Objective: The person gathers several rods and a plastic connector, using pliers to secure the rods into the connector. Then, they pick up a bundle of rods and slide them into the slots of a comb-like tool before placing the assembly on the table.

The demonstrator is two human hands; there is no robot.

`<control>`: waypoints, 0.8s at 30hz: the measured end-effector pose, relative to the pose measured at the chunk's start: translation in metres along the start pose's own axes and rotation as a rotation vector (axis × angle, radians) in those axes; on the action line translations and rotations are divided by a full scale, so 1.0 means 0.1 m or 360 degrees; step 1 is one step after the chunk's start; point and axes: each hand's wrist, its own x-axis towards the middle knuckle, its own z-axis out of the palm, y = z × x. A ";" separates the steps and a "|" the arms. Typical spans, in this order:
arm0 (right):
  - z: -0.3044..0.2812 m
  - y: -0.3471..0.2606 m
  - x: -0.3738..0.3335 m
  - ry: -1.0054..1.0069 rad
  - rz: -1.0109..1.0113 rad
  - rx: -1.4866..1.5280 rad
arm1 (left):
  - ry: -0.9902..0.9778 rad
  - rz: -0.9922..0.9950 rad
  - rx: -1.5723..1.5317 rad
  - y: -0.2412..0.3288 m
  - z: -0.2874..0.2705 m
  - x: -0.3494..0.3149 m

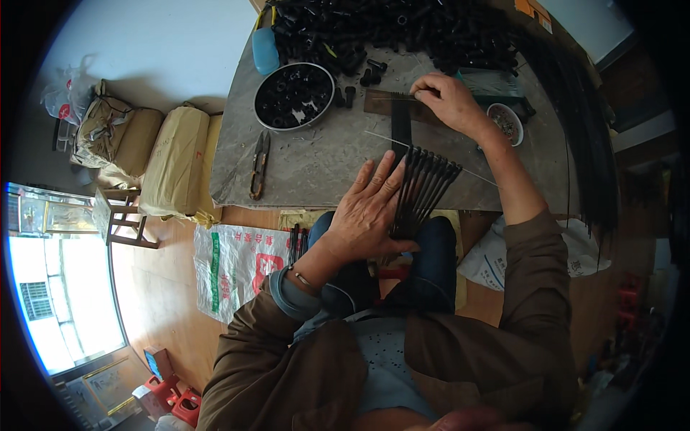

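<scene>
Placing everything off the round bowl (277,126) of black fittings. Nearest us: a few black rods (296,244) by our left forearm, well this side of the bowl; can't tell if finished or waiting.

Left hand (363,214): spread wide, palm down, nearer us than the bowl and right of it, against the fan of knob-headed black rods (425,188). Fan sits further right of the bowl, over the near table (330,161) edge. Thin metal rod (385,137) crosses at the heads, sticking out both sides; we'd read that set as lined up, threading unconfirmed.

Snips (261,156) lie just our side of the bowl, unused.

Black strip (401,129), right of the bowl, runs from the fan to the brown board (375,104); can't tell if joined. Small dish (520,133) of tiny bits, far right of the bowl.

Right hand (451,104), right of the bowl over the board: fingers narrow, pinching; apparently a fine wire, can't confirm.

Beyond the bowl, big heap of black fittings (402,36), loose. Our call: one fan well along, strip section unfinished, most stock untouched.
</scene>
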 end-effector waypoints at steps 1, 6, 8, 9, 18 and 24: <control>0.01 0.00 0.01 -0.0004 -0.0006 0.0008 | -0.0009 -0.0005 -0.0014 0.00 0.00 0.00; 0.00 -0.01 0.03 -0.0075 0.0106 0.0130 | -0.0002 -0.0008 0.0008 -0.01 0.00 -0.01; -0.01 -0.01 0.03 -0.0089 0.0151 0.0119 | -0.0034 -0.0012 0.0039 0.00 -0.01 -0.01; -0.02 -0.01 0.03 -0.0098 0.0198 0.0108 | -0.0033 -0.0016 0.0039 0.00 -0.01 -0.01; 0.05 0.01 0.06 -0.0022 0.0119 0.0124 | 0.0070 0.0017 -0.0005 0.01 -0.02 -0.01; 0.16 -0.06 0.05 0.0190 0.0150 0.0073 | 0.0066 0.0038 -0.0011 -0.01 -0.01 -0.01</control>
